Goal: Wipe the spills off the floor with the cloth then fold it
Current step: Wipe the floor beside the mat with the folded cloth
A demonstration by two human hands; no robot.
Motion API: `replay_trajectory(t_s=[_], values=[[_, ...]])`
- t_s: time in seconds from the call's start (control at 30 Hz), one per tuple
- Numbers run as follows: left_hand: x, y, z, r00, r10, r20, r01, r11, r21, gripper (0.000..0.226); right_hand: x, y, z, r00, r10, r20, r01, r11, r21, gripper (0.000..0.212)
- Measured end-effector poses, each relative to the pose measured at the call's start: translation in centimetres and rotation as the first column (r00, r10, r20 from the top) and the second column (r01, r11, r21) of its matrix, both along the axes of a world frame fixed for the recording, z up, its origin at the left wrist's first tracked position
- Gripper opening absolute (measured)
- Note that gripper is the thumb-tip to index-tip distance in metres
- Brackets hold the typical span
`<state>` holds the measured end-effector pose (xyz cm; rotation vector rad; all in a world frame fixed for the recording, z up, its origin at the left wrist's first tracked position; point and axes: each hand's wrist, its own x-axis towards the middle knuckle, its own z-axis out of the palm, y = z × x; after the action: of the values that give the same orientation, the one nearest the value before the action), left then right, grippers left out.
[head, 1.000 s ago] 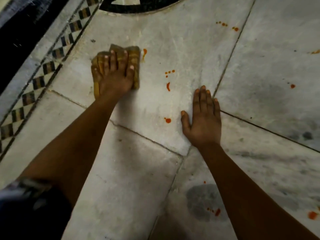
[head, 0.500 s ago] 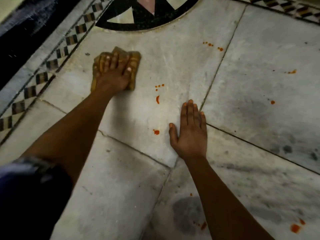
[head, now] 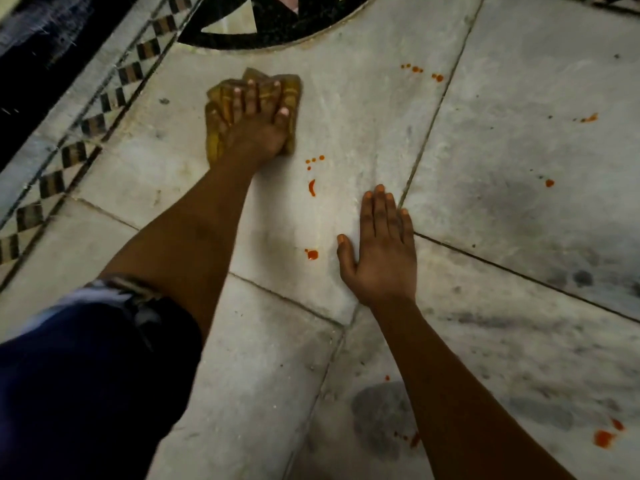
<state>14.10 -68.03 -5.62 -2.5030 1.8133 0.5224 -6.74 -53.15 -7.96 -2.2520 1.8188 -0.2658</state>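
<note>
Cloth, yellow and bunched, lies on the pale marble floor at the far left of the scene, just near of the dark curved inlay. The left hand presses down on it, fingers spread and fairly straight over the folds rather than curled round them. Compared with a second ago, the orange streak that sat just right of the cloth is gone, so that patch looks wiped. Just near and right of the cloth a cluster of orange drops and a longer smear remain, with another blot nearer, beside the right hand. That hand rests flat on the floor as a brace, fingers straight and close together, holding nothing. More spots show far right, further right and at the near right edge. By my judgement the wiping has barely started, and folding is a long way off.
</note>
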Motion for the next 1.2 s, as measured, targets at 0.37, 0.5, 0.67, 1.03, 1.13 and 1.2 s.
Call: replay_trajectory(t_s=[0.37,0.5,0.67,1.03,1.13,1.2], values=[[0.1,5.1,-0.9,0.941,-0.337,0.032,0.338,0.941,-0.019,0.056,-0.1,0.0,-0.2,1.000,-0.013,-0.003,0.013,1.000,-0.002,0.075],[-4.4,2.0,-0.3,0.990,-0.143,0.012,0.142,0.990,0.012,0.059,-0.1,0.0,-0.2,1.000,-0.003,-0.028,0.003,1.000,-0.002,0.073],[-3.2,11.1,-1.3,0.874,-0.483,0.052,0.486,0.870,-0.088,0.055,-0.9,-0.3,-0.1,0.999,0.038,-0.002,-0.037,0.999,0.020,0.069],[-4.4,8.5,-1.4,0.900,-0.424,0.098,0.434,0.892,-0.124,0.055,-6.6,-4.3,-0.7,0.994,-0.039,-0.099,0.036,0.999,-0.039,0.077],[-2.4,13.0,-1.5,0.797,-0.598,0.088,0.603,0.781,-0.159,0.051,-6.6,-4.1,-0.6,0.996,-0.036,-0.087,0.033,0.999,-0.037,0.076],[-0.4,11.5,-1.4,0.837,-0.543,0.061,0.546,0.827,-0.133,0.051,-6.6,-4.2,-0.6,0.996,-0.034,-0.079,0.032,0.999,-0.031,0.076]])
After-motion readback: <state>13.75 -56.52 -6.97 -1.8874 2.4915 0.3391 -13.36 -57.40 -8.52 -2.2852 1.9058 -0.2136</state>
